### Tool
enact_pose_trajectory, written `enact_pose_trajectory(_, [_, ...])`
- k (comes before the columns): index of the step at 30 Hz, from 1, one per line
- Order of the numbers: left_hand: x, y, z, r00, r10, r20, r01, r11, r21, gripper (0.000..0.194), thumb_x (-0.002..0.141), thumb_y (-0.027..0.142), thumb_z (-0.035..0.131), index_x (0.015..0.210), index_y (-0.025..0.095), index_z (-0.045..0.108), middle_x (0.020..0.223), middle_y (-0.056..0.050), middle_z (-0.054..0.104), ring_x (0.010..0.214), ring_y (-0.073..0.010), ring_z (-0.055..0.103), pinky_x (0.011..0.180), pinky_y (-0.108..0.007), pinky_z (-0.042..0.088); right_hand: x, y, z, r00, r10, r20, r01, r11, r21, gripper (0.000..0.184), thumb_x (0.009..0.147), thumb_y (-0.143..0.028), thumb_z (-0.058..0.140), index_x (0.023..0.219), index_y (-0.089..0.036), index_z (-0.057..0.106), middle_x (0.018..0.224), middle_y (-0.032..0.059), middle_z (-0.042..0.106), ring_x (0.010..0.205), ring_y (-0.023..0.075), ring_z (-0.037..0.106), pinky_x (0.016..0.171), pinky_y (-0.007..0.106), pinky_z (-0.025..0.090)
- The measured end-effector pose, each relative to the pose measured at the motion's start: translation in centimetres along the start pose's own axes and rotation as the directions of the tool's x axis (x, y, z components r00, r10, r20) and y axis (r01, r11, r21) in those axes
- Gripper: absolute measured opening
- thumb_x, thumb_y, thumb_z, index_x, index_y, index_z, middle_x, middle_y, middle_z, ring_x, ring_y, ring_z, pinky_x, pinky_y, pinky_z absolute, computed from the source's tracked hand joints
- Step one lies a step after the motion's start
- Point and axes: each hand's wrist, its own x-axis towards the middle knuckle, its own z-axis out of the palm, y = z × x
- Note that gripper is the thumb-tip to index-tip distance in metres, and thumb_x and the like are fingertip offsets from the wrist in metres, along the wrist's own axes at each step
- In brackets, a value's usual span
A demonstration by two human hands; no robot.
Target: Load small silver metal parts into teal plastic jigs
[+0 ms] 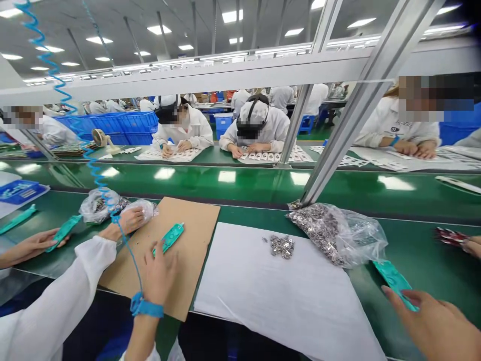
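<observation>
1. A long green conveyor bench (pixel 255 213) runs across the view under a grey metal frame (pixel 210 70). Workers in white coats and caps (pixel 257 125) sit at a second bench opposite.
2. On the near bench lie a brown cardboard sheet (pixel 188 235), matte and square-edged, and a smooth white sheet (pixel 285 311).
3. A bulging clear plastic bag (pixel 319 233) holds crumpled-looking silvery pieces. Only a small silvery heap (pixel 281 246) lies out on the white sheet, so most of the pieces remain bagged.
4. One slim teal plastic piece (pixel 169 238) lies slantwise on the cardboard. Whether anything is fitted to it is too small to tell.
5. The left hand (pixel 128 221) lies on a small clear bag (pixel 145 208), fingers loosely together.
6. The right hand (pixel 160 276), wearing a blue wrist strap (pixel 146 307), has its fingers spread, with the fingertips (pixel 157 253) at the teal piece's lower end. Any pinch cannot be told.
</observation>
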Motion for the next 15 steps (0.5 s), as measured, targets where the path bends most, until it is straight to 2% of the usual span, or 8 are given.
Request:
enact_pose_trajectory(1, [0.4, -1.2, 0.2, 0.999, 0.000, 0.034, -0.002, 0.998, 0.056, 0.054, 0.092, 0.042, 0.045, 0.133, 0.007, 0.047, 0.132, -0.022, 0.051, 0.122, -0.0379, 0.050, 0.103, -0.053, 0.044, -1.1, -2.1, -0.3, 0.998, -0.031, 0.052, 0.030, 0.999, 0.028, 0.042, 0.083, -0.065, 0.048, 0.090, -0.028, 0.067, 0.098, 0.0239, 0.063, 0.067, 0.0356, 0.063, 0.063, 0.055, 0.045])
enact_pose_trajectory(2, [0.8, -2.2, 0.5, 0.998, 0.000, 0.056, -0.005, 0.996, 0.093, 0.056, 0.092, 0.043, 0.044, 0.134, 0.006, 0.046, 0.133, -0.023, 0.052, 0.122, -0.0380, 0.051, 0.103, -0.052, 0.043, -2.1, -4.6, -0.5, 0.986, -0.132, 0.106, 0.123, 0.988, 0.091, 0.039, 0.085, -0.060, 0.044, 0.090, -0.029, 0.067, 0.104, 0.0196, 0.064, 0.071, 0.0325, 0.064, 0.065, 0.052, 0.047])
enact_pose_trajectory(4, [1.4, -3.7, 1.0, 0.997, 0.005, 0.075, -0.014, 0.993, 0.121, 0.059, 0.092, 0.044, 0.040, 0.135, 0.004, 0.045, 0.133, -0.024, 0.053, 0.124, -0.0379, 0.052, 0.104, -0.051, 0.044, -3.8, -10.1, -0.5, 0.907, -0.380, 0.179, 0.342, 0.916, 0.212, 0.039, 0.090, -0.050, 0.039, 0.103, -0.026, 0.067, 0.115, 0.0126, 0.063, 0.090, 0.0305, 0.065, 0.077, 0.046, 0.051])
enact_pose_trajectory(6, [1.9, -4.6, 1.5, 0.997, 0.004, 0.082, -0.013, 0.994, 0.112, 0.060, 0.093, 0.044, 0.037, 0.137, 0.004, 0.043, 0.133, -0.024, 0.054, 0.124, -0.0378, 0.053, 0.103, -0.050, 0.045, -4.6, -15.1, 0.0, 0.849, -0.470, 0.242, 0.435, 0.881, 0.185, 0.039, 0.095, -0.038, 0.034, 0.113, -0.024, 0.066, 0.116, 0.0100, 0.062, 0.091, 0.0286, 0.065, 0.073, 0.041, 0.051])
enact_pose_trajectory(8, [2.2, -5.1, 1.9, 0.993, -0.016, 0.116, 0.007, 0.997, 0.082, 0.062, 0.093, 0.044, 0.035, 0.140, 0.005, 0.040, 0.130, -0.023, 0.059, 0.120, -0.0373, 0.057, 0.099, -0.050, 0.048, -4.7, -18.6, 0.8, 0.820, -0.481, 0.309, 0.469, 0.876, 0.118, 0.034, 0.097, -0.027, 0.037, 0.117, -0.024, 0.064, 0.116, 0.0082, 0.061, 0.089, 0.0263, 0.065, 0.066, 0.035, 0.048])
enact_pose_trajectory(11, [2.4, -5.3, 2.1, 0.981, -0.071, 0.182, 0.065, 0.997, 0.037, 0.063, 0.093, 0.047, 0.037, 0.144, 0.009, 0.038, 0.120, -0.018, 0.066, 0.112, -0.0364, 0.063, 0.093, -0.048, 0.052, -4.3, -20.7, 1.8, 0.829, -0.447, 0.335, 0.460, 0.887, 0.042, 0.020, 0.098, -0.021, 0.048, 0.111, -0.024, 0.063, 0.112, 0.0054, 0.061, 0.084, 0.0239, 0.064, 0.058, 0.030, 0.041])
enact_pose_trajectory(15, [2.4, -4.5, 1.7, 0.967, -0.097, 0.235, 0.096, 0.995, 0.015, 0.063, 0.093, 0.045, 0.039, 0.146, 0.012, 0.037, 0.125, -0.015, 0.066, 0.111, -0.0356, 0.064, 0.089, -0.047, 0.053, -3.6, -20.5, 2.5, 0.832, -0.467, 0.299, 0.484, 0.875, 0.019, 0.011, 0.099, -0.020, 0.051, 0.102, -0.023, 0.061, 0.103, 0.0031, 0.062, 0.074, 0.0214, 0.062, 0.052, 0.028, 0.033])
